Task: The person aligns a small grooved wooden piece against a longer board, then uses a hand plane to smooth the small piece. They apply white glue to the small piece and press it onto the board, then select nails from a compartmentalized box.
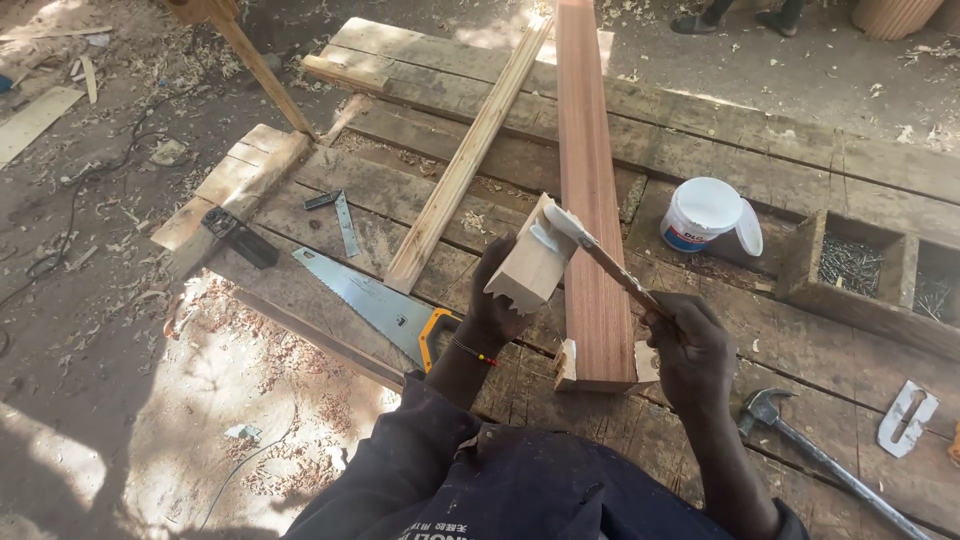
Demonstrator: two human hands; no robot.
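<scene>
My left hand (497,300) holds up a small pale wooden block (532,265) with notched teeth on its lower edge and white glue on its top. My right hand (690,345) grips a thin wooden stick (615,272) whose glue-covered tip touches the top of the block. Both hands hover over the near end of a long reddish-brown board (590,190) that lies lengthways on the plank workbench (760,170). Small pale blocks sit against the board's near end on both sides.
A white glue tub (700,212) with its lid off stands right of the board. A hand saw (375,305), a square (343,220), a pale batten (465,160), a claw hammer (800,440) and a box of nails (850,265) lie on the bench. Wood shavings cover the ground to the left.
</scene>
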